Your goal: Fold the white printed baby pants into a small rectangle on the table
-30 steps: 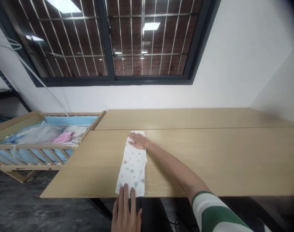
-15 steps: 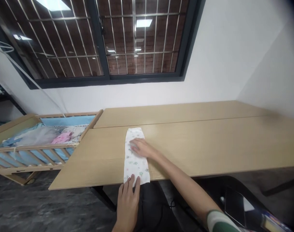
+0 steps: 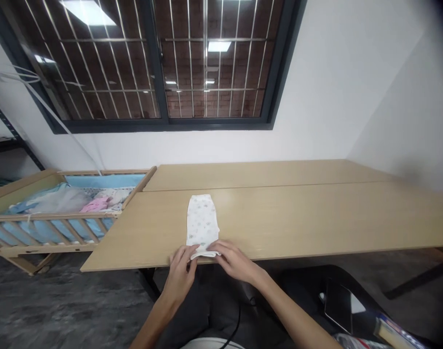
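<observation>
A white cloth (image 3: 202, 218) with small scattered prints lies in a long, narrow fold on the wooden table (image 3: 297, 218). Its near end is turned up at the table's front edge. At the left corner of that end, my left hand (image 3: 180, 272) pinches the fabric between thumb and fingers. My right hand (image 3: 236, 262) grips the right corner, fingers on top and thumb below. The far part of the cloth rests flat, untouched by either hand.
Left of the table stands a wooden crib (image 3: 72, 222) with blue lining; a pink cloth (image 3: 96, 204) and other bedding lie inside. A dark chair at lower right carries a phone (image 3: 338, 306) and a book-like item (image 3: 394, 332). A barred window (image 3: 214, 63) is behind.
My right hand has come back from the middle of the cloth to its near right corner. Both hands now hold the near end, which is folded up, so the cloth looks shorter.
</observation>
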A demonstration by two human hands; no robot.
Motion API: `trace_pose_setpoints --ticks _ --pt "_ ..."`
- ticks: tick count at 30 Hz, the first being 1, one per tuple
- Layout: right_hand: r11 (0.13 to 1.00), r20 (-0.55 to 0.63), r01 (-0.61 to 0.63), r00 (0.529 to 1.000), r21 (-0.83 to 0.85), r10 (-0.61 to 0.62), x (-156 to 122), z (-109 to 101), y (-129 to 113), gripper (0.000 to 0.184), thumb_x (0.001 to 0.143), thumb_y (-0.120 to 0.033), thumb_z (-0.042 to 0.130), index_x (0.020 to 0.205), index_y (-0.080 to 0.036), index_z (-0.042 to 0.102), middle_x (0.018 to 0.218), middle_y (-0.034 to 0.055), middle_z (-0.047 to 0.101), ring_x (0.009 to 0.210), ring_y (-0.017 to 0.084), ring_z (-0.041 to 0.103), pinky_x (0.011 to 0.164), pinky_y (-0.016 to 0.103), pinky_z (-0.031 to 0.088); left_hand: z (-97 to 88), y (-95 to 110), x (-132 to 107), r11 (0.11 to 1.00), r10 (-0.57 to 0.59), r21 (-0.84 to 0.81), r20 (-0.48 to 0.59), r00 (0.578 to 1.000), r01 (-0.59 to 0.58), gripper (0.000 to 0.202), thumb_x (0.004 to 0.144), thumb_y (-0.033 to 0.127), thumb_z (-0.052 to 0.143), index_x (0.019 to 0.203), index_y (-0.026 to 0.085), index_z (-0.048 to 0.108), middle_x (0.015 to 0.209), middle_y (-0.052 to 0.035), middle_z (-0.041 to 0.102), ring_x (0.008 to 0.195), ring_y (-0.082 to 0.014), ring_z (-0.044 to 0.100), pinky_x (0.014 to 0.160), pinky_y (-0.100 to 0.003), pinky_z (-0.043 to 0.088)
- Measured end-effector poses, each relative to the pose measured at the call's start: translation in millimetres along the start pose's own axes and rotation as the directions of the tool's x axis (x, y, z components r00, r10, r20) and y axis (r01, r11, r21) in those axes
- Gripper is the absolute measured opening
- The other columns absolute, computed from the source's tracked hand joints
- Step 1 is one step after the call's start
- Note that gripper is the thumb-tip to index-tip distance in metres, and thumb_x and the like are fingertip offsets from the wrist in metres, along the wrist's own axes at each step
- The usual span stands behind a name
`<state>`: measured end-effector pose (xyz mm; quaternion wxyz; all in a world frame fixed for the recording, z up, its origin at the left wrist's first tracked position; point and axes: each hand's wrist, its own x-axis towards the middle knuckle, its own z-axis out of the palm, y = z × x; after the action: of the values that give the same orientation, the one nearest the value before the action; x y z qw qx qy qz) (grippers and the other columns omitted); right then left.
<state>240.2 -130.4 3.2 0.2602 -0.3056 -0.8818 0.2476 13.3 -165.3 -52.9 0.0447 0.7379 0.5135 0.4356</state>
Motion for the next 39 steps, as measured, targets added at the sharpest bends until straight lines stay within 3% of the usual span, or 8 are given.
trace_pose_setpoints --ticks 6,14,21,23,27,30,34,39 --pt "0.980 -0.351 -0.036 0.931 0.197 0.104 61 -36 23 0.031 0.099 -0.042 0.055 0.120 -0.020 0.060 0.110 0.0094 0.066 0.098 0.023 0.062 0.088 0.037 0.051 -26.1 9 103 0.985 -0.126 -0.134 -0.097 0.987 0.112 0.027 0.097 0.039 0.059 0.115 0.020 0.065 0.113 -0.0067 0.073 0.106 -0.0210 0.066 0.097 -0.034 0.049" --pt "0.885 -0.396 -0.431 0.792 0.175 0.464 157 -24 128 0.045 0.087 -0.026 0.058 0.130 -0.018 0.047 0.091 0.0036 0.064 0.085 0.021 0.063 0.081 0.036 0.054 18.5 -38 210 0.972 -0.236 0.017 0.073 0.969 0.236 0.021 0.094 0.020 0.056 0.112 0.011 0.062 0.112 -0.0149 0.071 0.108 -0.0244 0.065 0.097 -0.036 0.049" --pt "0.897 -0.464 -0.423 0.774 0.127 0.431 152 -11 155 0.053 0.090 -0.030 0.051 0.141 -0.015 0.043 0.138 0.0183 0.049 0.125 0.027 0.053 0.107 0.045 0.045 33.1 -3 127 0.965 -0.197 0.193 0.075 0.977 0.180 0.038 0.100 0.035 0.046 0.128 0.013 0.060 0.135 -0.0178 0.060 0.125 -0.0332 0.054 0.109 -0.049 0.040" --pt "0.937 -0.446 -0.339 0.829 0.081 0.338 151 -13 142 0.054 0.093 -0.033 0.053 0.144 -0.014 0.043 0.145 0.0186 0.046 0.135 0.027 0.047 0.114 0.044 0.037 40.3 13 93 0.948 -0.166 0.287 0.090 0.982 0.135 0.045 0.100 0.039 0.045 0.131 0.010 0.059 0.141 -0.0201 0.056 0.128 -0.0370 0.052 0.107 -0.051 0.041" --pt "0.997 -0.064 0.070 0.995 -0.007 -0.071 147 -10 91 0.058 0.101 -0.041 0.051 0.153 -0.018 0.042 0.156 0.0139 0.043 0.147 0.027 0.036 0.122 0.043 0.027 58.7 30 53 0.884 -0.115 0.464 0.101 0.988 0.055 0.056 0.100 0.041 0.044 0.140 0.003 0.054 0.145 -0.0262 0.052 0.137 -0.0418 0.044 0.111 -0.055 0.037" --pt "0.975 0.290 0.217 0.931 0.043 -0.220 139 0 61 0.055 0.105 -0.048 0.045 0.156 -0.028 0.040 0.164 0.0046 0.034 0.152 0.022 0.028 0.124 0.040 0.022 67.0 29 46 0.857 -0.097 0.513 0.090 0.991 0.037 0.053 0.099 0.043 0.046 0.139 0.010 0.059 0.141 -0.0234 0.057 0.137 -0.0424 0.045 0.112 -0.058 0.035" --pt "0.991 0.460 0.136 0.880 -0.003 -0.119 138 9 71 0.053 0.108 -0.051 0.035 0.155 -0.028 0.043 0.164 0.0029 0.031 0.154 0.019 0.023 0.127 0.040 0.014 67.7 26 46 0.837 -0.078 0.546 0.076 0.994 0.024 0.051 0.099 0.046 0.045 0.132 0.013 0.066 0.133 -0.0207 0.063 0.132 -0.0401 0.050 0.113 -0.058 0.035" --pt "0.970 0.378 0.026 0.923 -0.241 0.069 168 -5 125 0.058 0.106 -0.053 0.035 0.159 -0.029 0.034 0.167 0.0016 0.023 0.156 0.020 0.015 0.127 0.043 0.007 64.4 25 50 0.851 -0.098 0.524 0.091 0.991 0.037 0.052 0.098 0.043 0.048 0.140 0.015 0.060 0.144 -0.0213 0.055 0.137 -0.0396 0.046 0.110 -0.055 0.038"
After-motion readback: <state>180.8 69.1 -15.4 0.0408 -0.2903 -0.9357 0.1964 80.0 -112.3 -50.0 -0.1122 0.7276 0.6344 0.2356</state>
